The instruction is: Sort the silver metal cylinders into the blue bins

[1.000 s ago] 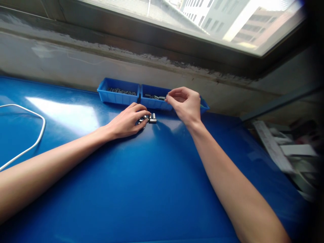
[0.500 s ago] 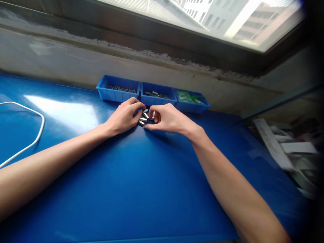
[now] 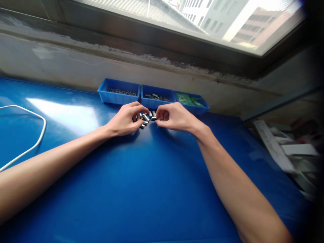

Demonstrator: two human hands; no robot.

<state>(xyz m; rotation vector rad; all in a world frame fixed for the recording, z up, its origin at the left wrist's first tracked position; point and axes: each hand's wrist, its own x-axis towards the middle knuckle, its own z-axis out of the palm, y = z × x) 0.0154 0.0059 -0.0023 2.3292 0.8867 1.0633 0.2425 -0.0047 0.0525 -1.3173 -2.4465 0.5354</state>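
Several short, shiny metal bars (image 3: 145,118) lie in a small cluster on the blue table (image 3: 146,189), between my two hands. My left hand (image 3: 128,118) is curled around the left side of the cluster, thumb and forefinger on either side of some bars; its other fingers are partly hidden behind them. From the right, my right hand (image 3: 177,117) has its fingers bent in a pinch, the tips at one bar (image 3: 153,118) on the cluster's right edge. How firmly either hand grips is too small to tell.
Behind my hands stand three joined blue bins: the left bin (image 3: 118,98) holds small dark pieces, the middle bin (image 3: 158,102) metal bars, the right bin (image 3: 192,107) green packets. A white cable (image 3: 42,131) curves at left. Blurred clutter (image 3: 298,148) sits at far right.
My right hand has shifted slightly right, away from my left hand, opening a wider gap between them. More of the metal bars now show, some spread towards the right.
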